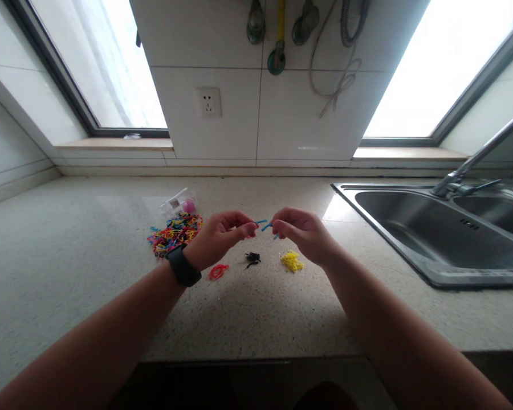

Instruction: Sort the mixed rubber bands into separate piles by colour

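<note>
since blue elastic bands [263,221] are thin, the left hand [224,233] and right hand [299,229] fingertip-pinch them above the countertop [89,239], near red bands [217,272], black bands [252,257] and yellow bands [291,261] apparently grouped by colour.

1. Countertop [98,239]: speckled, stone-like; smooth, faintly glossy.
2. Sink [474,278]: metal, satin sheen.
3. Faucet [474,160]: metal, polished.
4. Wall tiles [222,136]: smooth, glossy.
5. Wall socket [208,102]: plastic-looking, smooth.
6. Bag [171,204]: clear plastic film, shiny.
7. Wristband [181,266]: matt.
</note>
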Demonstrator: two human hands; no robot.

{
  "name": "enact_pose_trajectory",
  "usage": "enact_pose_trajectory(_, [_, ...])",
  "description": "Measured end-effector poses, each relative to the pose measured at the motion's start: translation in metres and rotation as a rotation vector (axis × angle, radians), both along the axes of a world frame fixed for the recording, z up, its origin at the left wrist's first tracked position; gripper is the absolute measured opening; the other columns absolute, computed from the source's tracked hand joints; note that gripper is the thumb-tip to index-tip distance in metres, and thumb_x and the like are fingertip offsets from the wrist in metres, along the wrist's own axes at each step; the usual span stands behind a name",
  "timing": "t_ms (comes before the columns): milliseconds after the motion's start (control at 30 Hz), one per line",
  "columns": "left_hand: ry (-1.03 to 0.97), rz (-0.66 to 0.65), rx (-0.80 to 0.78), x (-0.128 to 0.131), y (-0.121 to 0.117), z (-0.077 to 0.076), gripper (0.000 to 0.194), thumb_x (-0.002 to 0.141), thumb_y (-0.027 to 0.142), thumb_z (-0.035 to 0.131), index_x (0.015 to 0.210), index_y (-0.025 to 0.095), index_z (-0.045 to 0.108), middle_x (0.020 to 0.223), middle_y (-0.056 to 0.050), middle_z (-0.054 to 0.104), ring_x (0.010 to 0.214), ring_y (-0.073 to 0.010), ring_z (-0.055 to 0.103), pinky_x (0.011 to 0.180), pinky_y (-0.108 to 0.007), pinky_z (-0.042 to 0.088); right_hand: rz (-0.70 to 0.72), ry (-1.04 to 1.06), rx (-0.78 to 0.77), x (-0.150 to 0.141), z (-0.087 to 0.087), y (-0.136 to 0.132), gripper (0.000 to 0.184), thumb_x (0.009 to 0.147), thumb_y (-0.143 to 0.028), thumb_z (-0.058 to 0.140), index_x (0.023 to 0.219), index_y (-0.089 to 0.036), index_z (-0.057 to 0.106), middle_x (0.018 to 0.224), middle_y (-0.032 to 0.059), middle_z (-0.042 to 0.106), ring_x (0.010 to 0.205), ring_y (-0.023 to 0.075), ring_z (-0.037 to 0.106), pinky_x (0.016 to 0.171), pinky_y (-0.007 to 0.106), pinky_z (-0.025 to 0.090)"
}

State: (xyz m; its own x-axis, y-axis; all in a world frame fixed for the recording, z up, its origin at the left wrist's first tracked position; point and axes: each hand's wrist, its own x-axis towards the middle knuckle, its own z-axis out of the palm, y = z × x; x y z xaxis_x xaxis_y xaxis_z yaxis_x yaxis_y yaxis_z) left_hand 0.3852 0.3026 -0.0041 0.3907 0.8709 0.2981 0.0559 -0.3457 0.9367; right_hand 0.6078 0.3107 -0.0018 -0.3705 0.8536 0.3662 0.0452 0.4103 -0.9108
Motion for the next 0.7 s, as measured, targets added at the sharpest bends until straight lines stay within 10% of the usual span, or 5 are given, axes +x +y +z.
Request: enact_pose_trajectory(700, [-0.144,-0.188,-0.001,-0.0025,-0.0028,-0.0026,0.01,0.084,0.025,0.077,0.092,0.018,0.077,0.072,-0.001,0.072,0.059,-0.0067,0.055,0.057,-0.018,0.045,0.011,0.098,-0.014,0.0011,0.0015,0.0,0.019,0.086,-0.036,0.071,0.08,-0.018,0.071,0.07,0.0001,0.066,0.062,0.0098,0.054,0.058,0.026,0.045])
